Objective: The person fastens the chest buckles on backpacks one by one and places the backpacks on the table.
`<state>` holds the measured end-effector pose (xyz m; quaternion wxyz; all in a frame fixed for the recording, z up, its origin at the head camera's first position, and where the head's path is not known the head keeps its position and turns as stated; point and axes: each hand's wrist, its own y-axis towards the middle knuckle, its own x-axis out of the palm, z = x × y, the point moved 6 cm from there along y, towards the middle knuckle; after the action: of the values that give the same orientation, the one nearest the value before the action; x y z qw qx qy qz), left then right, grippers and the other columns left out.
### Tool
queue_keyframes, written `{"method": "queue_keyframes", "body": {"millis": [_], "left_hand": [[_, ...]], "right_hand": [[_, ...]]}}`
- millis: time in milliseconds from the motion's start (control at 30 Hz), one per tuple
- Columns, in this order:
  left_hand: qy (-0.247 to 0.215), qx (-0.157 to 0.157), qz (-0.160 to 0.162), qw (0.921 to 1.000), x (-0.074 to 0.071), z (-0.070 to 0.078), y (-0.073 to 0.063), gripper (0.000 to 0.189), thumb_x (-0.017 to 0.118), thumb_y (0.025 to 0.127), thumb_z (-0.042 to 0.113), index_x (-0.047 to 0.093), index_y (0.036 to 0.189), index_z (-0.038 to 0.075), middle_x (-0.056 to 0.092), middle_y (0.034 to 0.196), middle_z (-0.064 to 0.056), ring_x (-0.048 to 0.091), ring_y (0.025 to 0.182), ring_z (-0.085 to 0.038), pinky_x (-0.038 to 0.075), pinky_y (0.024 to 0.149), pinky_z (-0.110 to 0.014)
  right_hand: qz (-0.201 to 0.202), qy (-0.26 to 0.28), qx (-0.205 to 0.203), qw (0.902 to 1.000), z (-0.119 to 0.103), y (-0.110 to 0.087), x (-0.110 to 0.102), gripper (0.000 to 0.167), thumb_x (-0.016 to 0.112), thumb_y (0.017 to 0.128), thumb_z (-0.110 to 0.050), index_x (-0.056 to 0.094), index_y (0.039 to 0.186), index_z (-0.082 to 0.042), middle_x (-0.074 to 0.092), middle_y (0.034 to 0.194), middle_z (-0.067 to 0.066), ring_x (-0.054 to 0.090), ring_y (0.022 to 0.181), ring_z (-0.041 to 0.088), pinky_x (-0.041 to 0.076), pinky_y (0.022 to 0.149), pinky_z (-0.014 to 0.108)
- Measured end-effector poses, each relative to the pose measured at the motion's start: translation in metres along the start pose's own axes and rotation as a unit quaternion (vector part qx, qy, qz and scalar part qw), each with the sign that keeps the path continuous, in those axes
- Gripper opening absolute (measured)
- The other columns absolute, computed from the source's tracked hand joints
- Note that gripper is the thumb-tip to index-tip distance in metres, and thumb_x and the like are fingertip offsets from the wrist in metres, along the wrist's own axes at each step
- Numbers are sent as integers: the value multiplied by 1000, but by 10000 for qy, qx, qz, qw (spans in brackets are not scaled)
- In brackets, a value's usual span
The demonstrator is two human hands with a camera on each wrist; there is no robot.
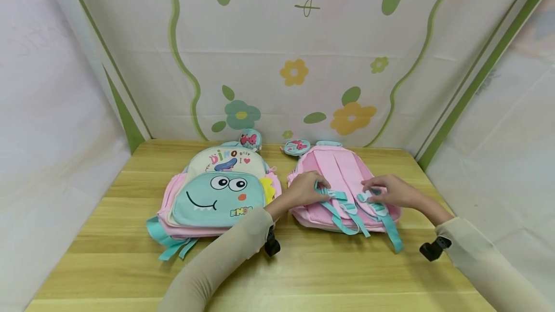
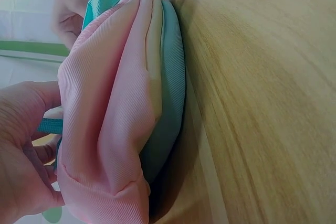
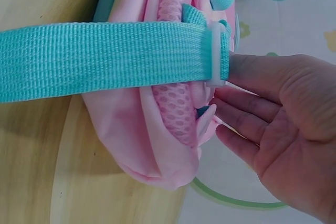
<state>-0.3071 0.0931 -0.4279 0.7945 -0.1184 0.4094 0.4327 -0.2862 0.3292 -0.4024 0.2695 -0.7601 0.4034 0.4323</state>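
Note:
A pink backpack [image 1: 336, 162] lies with its shoulder-strap side up on the table's right half. My left hand [image 1: 307, 188] pinches a turquoise strap [image 1: 338, 195] at its left shoulder strap; in the left wrist view, curled fingers [image 2: 44, 153] show around that webbing beside the bag's pink side. My right hand [image 1: 392, 190] pinches a white buckle [image 1: 365, 196] on the other shoulder strap. The two hands are apart. In the right wrist view, a wide turquoise webbing strap [image 3: 105, 59] crosses in front of the bag and hides some fingertips.
A second backpack [image 1: 217, 201] with a blue dinosaur face lies front up to the left, under my left forearm. Small round pouches [image 1: 297, 147] hang by the bags' tops. The wooden table [image 1: 321, 273] ends at a flower-printed cloth wall [image 1: 269, 76].

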Motion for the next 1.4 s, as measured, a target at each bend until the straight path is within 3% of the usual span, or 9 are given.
{"method": "queue_keyframes", "body": {"millis": [200, 333, 533, 833, 1000, 1133, 1400], "left_hand": [[-49, 21, 26, 10000, 1, -2, 1, 22, 82, 88, 30, 79, 106, 17, 72, 102, 6, 59, 88, -3, 46, 79, -17], [-33, 33, 48, 10000, 1, -2, 1, 22, 82, 87, 30, 79, 105, 17, 71, 100, 7, 59, 87, -3, 47, 79, -17], [-79, -7, 41, 10000, 1, -2, 1, 22, 82, 87, 30, 79, 105, 17, 71, 99, 6, 59, 87, -4, 46, 79, -17], [-55, -18, 24, 10000, 0, -1, 2, 23, 81, 88, 30, 79, 106, 16, 72, 101, 5, 59, 88, -5, 47, 79, -18], [-140, -7, 12, 9999, 0, 0, 1, 23, 80, 89, 29, 78, 108, 15, 72, 104, 3, 59, 90, -7, 45, 80, -19], [-189, 28, -1, 9998, 1, 0, 1, 23, 79, 91, 28, 78, 109, 14, 70, 106, 2, 58, 92, -7, 46, 83, -19], [-110, 110, -46, 9999, 4, -1, 2, 24, 77, 93, 28, 75, 112, 14, 67, 111, 2, 58, 100, -9, 47, 90, -23]], "right_hand": [[71, -57, -69, 9999, -12, 0, -6, 21, 78, 90, -13, 74, 110, -8, 76, 110, 6, 70, 110, 34, 54, 95, 53], [124, 19, -157, 9998, -20, 2, -7, 20, 78, 90, -10, 74, 109, -7, 77, 104, 2, 73, 102, 27, 56, 93, 51], [362, 41, -301, 9989, -27, 5, -2, 26, 80, 88, -12, 74, 113, -3, 78, 105, 5, 74, 102, 28, 58, 89, 50], [700, -336, -408, 9961, -29, 5, 9, 36, 83, 85, -16, 75, 118, -4, 78, 108, 12, 74, 96, 29, 59, 73, 36], [807, -707, -572, 9926, -29, 3, 17, 39, 85, 82, -15, 76, 118, -5, 77, 114, 10, 72, 102, 29, 58, 78, 43], [1020, -780, -943, 9872, -32, 1, 21, 37, 86, 79, -10, 76, 114, -3, 76, 116, 14, 71, 107, 35, 58, 84, 48], [1041, -1093, -1135, 9820, -37, 0, 27, 32, 84, 81, -5, 76, 112, -1, 71, 119, 14, 68, 107, 34, 58, 84, 46]]}}
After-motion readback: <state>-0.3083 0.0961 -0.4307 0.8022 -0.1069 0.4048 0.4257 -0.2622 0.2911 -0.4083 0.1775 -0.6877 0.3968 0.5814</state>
